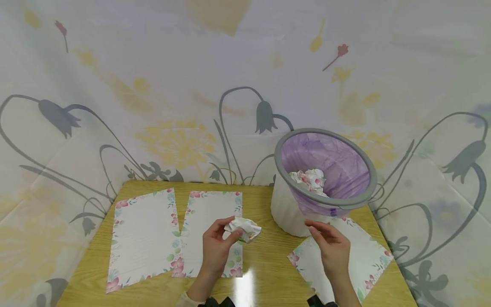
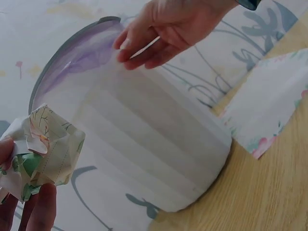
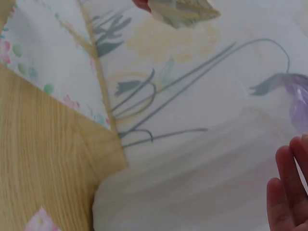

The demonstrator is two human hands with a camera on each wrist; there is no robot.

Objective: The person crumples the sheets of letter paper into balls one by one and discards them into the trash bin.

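My left hand (image 1: 217, 247) grips a crumpled ball of floral paper (image 1: 247, 229) between thumb and fingers, above the table's middle. In the left wrist view the crumpled paper (image 2: 45, 151) shows green and pink print. My right hand (image 1: 333, 247) holds nothing; its fingers are loosely bent in front of the trash can (image 1: 287, 209). The can is white with a grey rim and a purple bag (image 1: 341, 162) lining it. Inside the bag lie crumpled floral papers (image 1: 312, 179). A flat floral sheet (image 1: 356, 256) lies partly under my right hand in the head view.
Two flat floral-bordered sheets lie on the left of the wooden table (image 1: 261, 213): an outer sheet (image 1: 143, 238) and an inner sheet (image 1: 215, 209). A patterned cloth (image 1: 172, 85) hangs behind the table and along its sides. The can stands at the back right.
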